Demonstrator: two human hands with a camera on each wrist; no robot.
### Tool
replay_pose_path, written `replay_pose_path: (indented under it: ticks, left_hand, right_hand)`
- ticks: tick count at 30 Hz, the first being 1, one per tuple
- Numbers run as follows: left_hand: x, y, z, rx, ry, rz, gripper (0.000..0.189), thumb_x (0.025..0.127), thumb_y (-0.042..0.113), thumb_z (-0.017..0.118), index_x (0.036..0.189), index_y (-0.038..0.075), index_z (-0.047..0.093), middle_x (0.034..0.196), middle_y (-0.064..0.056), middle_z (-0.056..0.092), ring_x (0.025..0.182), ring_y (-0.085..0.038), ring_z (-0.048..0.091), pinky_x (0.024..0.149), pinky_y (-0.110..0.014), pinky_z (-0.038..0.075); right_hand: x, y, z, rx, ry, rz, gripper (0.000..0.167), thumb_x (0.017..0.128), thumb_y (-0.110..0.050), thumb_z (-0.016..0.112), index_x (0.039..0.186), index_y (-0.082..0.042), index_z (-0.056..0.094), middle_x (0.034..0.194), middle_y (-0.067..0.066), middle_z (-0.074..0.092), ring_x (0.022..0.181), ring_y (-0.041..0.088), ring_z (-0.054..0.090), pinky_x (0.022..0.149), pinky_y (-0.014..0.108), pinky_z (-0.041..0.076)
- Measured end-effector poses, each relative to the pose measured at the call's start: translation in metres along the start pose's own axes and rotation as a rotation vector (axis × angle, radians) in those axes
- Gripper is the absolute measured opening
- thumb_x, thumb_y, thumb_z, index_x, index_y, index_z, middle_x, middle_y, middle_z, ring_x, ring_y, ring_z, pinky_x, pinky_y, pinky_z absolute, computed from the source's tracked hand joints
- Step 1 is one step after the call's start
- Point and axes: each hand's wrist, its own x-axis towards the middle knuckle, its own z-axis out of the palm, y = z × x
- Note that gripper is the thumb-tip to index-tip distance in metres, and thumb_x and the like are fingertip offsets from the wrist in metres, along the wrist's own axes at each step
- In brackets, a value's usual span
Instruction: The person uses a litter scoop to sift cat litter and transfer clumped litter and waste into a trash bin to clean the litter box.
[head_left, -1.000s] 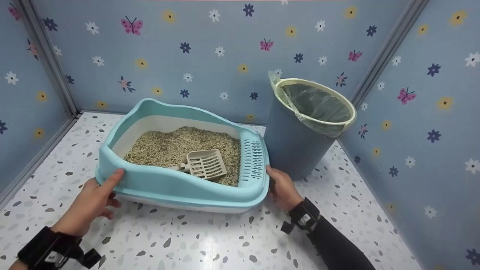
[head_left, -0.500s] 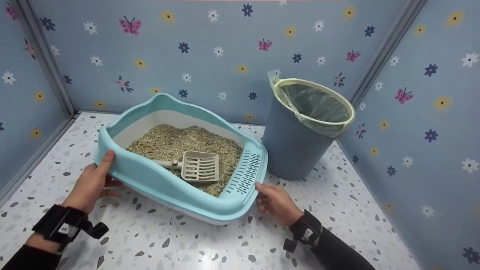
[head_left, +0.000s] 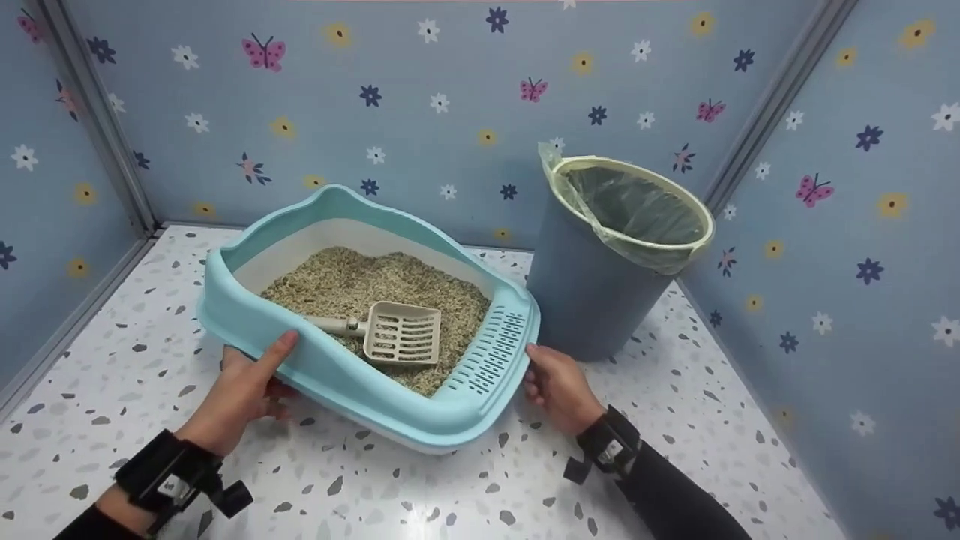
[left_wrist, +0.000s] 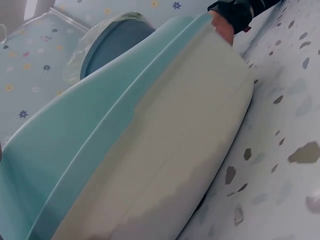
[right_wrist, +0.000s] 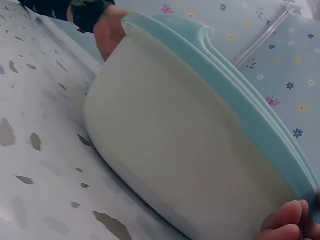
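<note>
A litter box (head_left: 352, 405) with a pale blue rim and a white base stands on the floor, turned so its slotted end points to the front right. Tan litter (head_left: 352, 281) fills its bottom. On the litter lies a beige slotted litter scoop (head_left: 403, 334), its handle towards the left. My left hand (head_left: 244, 394) grips the rim of the near long side, thumb on its outer face and fingers below. My right hand (head_left: 562, 386) pinches the rim at the slotted end; its curled fingers (right_wrist: 287, 222) show in the right wrist view, tucked under the edge.
A grey-blue trash bin (head_left: 600, 292) with a clear liner (head_left: 637, 199) stands close behind the box's right end. Walls patterned with flowers and butterflies (head_left: 420, 112) enclose the back and sides. The floor (head_left: 375, 502) is white with grey specks.
The litter box has turned clockwise, its right end coming nearer. The scoop turned with it. My left hand has moved from the box's left corner rightwards along the near side.
</note>
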Motion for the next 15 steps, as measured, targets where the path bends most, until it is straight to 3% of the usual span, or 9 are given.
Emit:
replay_pose_path:
  ticks: [4,8,11,15]
  left_hand:
    - [0.021,0.004,-0.012,0.014,-0.025,0.005,0.099,0.113,0.062,0.052,0.171,0.026,-0.021,0.149,-0.028,0.05,0.091,-0.027,0.075,0.076,-0.041,0.067]
    - [0.037,0.008,-0.022,-0.003,-0.053,0.013,0.1,0.112,0.066,0.049,0.173,0.028,-0.022,0.158,-0.035,0.038,0.099,-0.027,0.077,0.089,-0.049,0.067]
    - [0.035,0.008,-0.02,0.025,-0.049,0.033,0.098,0.113,0.066,0.047,0.174,0.026,-0.017,0.159,-0.035,0.038,0.101,-0.028,0.076,0.089,-0.051,0.067]
    - [0.019,0.004,-0.005,0.075,-0.032,0.056,0.095,0.115,0.061,0.049,0.174,0.021,-0.014,0.153,-0.033,0.046,0.097,-0.029,0.075,0.08,-0.051,0.069]
  right_hand:
    - [-0.019,0.0,0.004,-0.037,-0.089,0.001,0.028,0.118,-0.03,0.054,0.112,-0.01,0.073,0.082,-0.002,0.055,0.065,0.01,0.049,0.052,0.019,0.04]
    - [-0.027,-0.001,0.006,-0.089,-0.157,0.033,0.03,0.117,-0.032,0.056,0.103,-0.01,0.073,0.079,-0.001,0.059,0.062,0.01,0.053,0.051,0.02,0.043]
    - [-0.018,-0.002,0.001,-0.106,-0.102,0.059,0.038,0.117,-0.042,0.056,0.097,-0.012,0.07,0.079,-0.001,0.06,0.063,0.012,0.054,0.051,0.02,0.043]
    - [0.003,-0.006,-0.008,-0.114,0.057,0.044,0.049,0.115,-0.054,0.055,0.096,-0.011,0.068,0.08,0.001,0.06,0.064,0.013,0.054,0.05,0.021,0.042]
